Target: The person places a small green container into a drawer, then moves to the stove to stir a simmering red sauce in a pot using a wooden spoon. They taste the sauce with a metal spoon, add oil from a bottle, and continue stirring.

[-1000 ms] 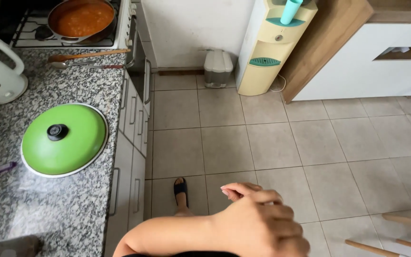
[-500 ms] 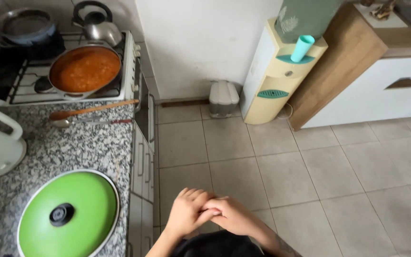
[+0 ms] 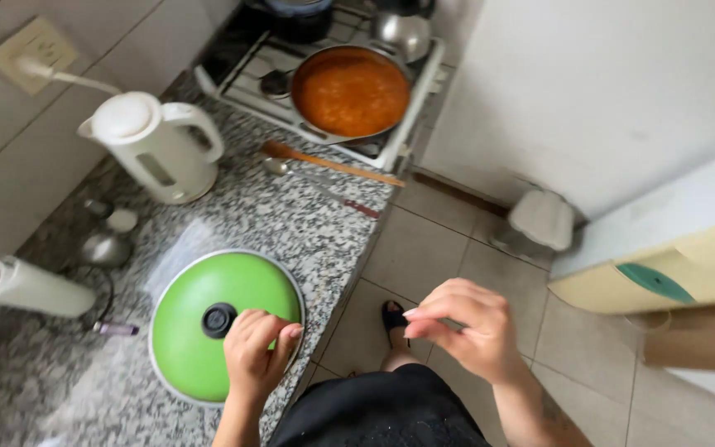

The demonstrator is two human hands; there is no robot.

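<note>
The person's left hand point(image 3: 256, 356) hovers over the round green pan lid with the black knob point(image 3: 208, 331), which lies flat on the speckled grey granite counter point(image 3: 291, 219) near its front edge; the fingers are curled loosely, their tips just at the 3 o'clock side of the knob, and I cannot tell whether they actually touch the lid. The right hand point(image 3: 465, 331) hangs out over the tiled floor at about 3 o'clock from the lid, well apart from the left, thumb and fingertips pinched lightly together with nothing visible between them. At 11 o'clock from the lid stands a white plastic electric kettle point(image 3: 155, 145), its cord running to a wall socket. At 9 o'clock a white paper roll point(image 3: 26, 287) lies on its side. Toward 1 o'clock, a long wooden spoon point(image 3: 328, 164) and a metal spoon rest on the counter beside the stove, where a wide metal pan of orange-red sauce point(image 3: 351, 91) sits on a burner. A small white bin point(image 3: 542, 219) stands on the floor by the wall.
</note>
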